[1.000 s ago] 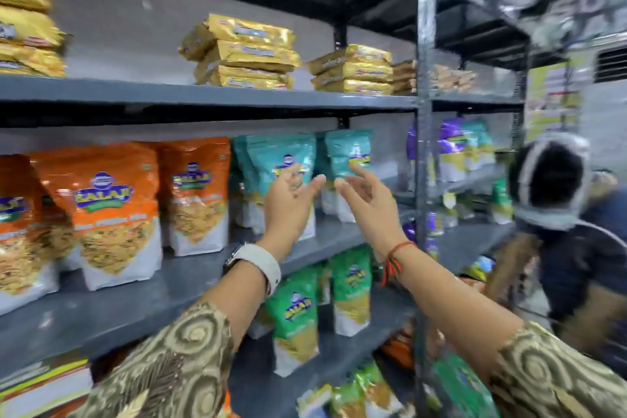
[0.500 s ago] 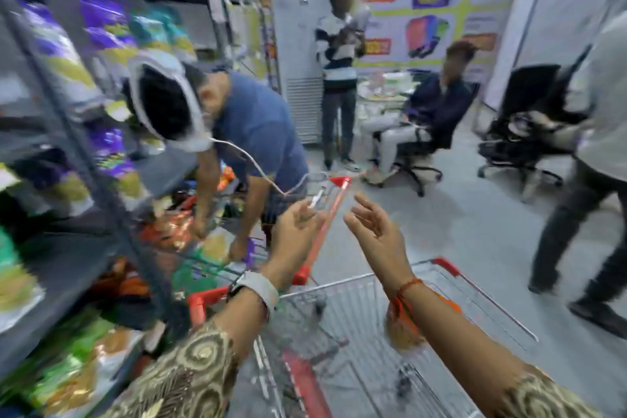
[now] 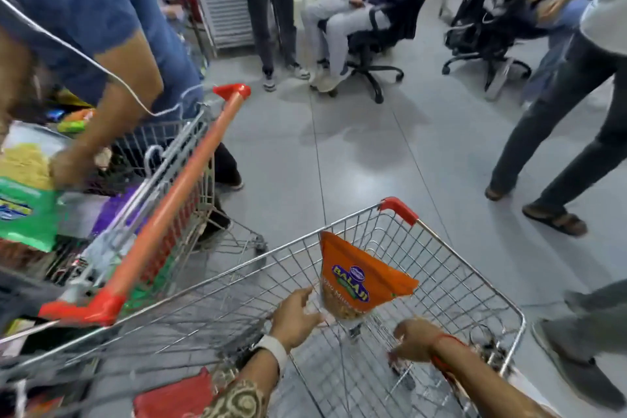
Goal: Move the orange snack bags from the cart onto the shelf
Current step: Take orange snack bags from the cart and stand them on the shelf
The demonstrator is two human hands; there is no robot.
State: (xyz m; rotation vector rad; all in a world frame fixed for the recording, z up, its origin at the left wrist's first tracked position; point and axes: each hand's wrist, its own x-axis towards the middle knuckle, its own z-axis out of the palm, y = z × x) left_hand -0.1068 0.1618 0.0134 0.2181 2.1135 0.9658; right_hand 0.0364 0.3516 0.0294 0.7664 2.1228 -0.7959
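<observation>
An orange snack bag stands tilted inside the wire cart in front of me, its clear lower part showing the snack. My left hand, with a white watch on the wrist, holds the bag's lower left corner between thumb and fingers. My right hand, with a red thread on the wrist, hangs inside the cart just right of the bag's bottom. Its fingers point down and loosely apart, and it does not touch the bag. The shelf is out of view.
A second cart with an orange handle stands close on the left, full of green and purple packs. A person in a blue shirt bends over it. Other people and office chairs stand on the grey floor beyond.
My view swung from the shelf round to the carts and down. Both hands dropped from shelf height into the cart, and my left hand took hold of the orange bag.
</observation>
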